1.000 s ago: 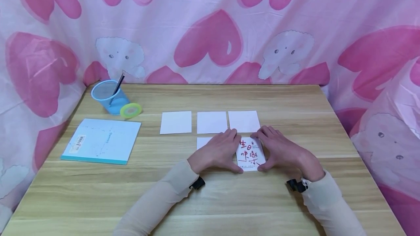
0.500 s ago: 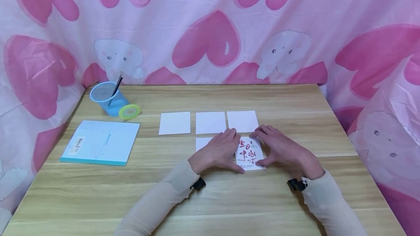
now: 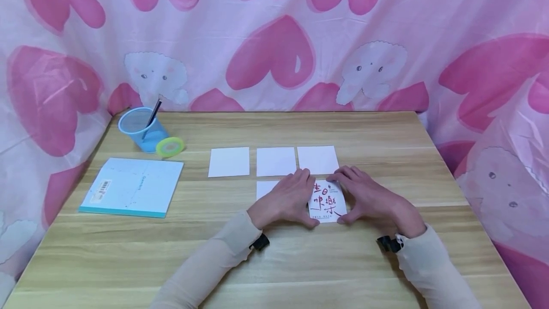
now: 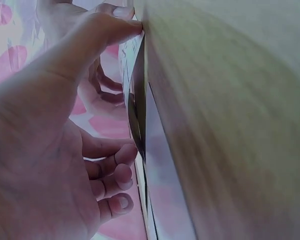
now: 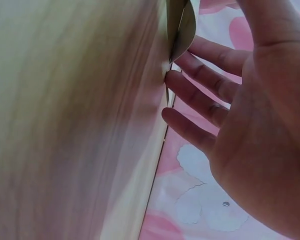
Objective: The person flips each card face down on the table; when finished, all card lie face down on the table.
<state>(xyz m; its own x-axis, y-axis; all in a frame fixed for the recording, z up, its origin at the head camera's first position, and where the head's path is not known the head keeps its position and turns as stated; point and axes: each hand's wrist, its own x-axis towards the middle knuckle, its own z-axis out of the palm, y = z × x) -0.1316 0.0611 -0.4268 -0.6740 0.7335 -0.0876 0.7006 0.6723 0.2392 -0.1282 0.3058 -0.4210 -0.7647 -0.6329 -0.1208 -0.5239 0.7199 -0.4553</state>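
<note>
A white square card [image 3: 327,201] with red handwritten-style characters lies between both hands, slightly bowed up off the table. My left hand [image 3: 285,199] pinches its left side, thumb at the near edge and index finger at the far edge. On its right side, my right hand [image 3: 369,199] holds it likewise, thumb at the near corner. The left wrist view shows the curved card [image 4: 133,117] lifted from the wood in its middle; its underside [image 5: 187,35] appears in the right wrist view. Partly behind the left hand is a blank white card [image 3: 266,189].
Three blank white cards, left [image 3: 228,161], middle [image 3: 276,161] and right [image 3: 318,159], form a row behind the hands. At the left are a light-blue notebook [image 3: 133,187], a blue pen cup [image 3: 150,139] with a pen [image 3: 154,112], and a green-yellow disc [image 3: 170,147].
The right thumb slid inward over the card's near corner half a second ago and is now back at its near edge. The left hand has stayed in place. The other cards have not moved.
</note>
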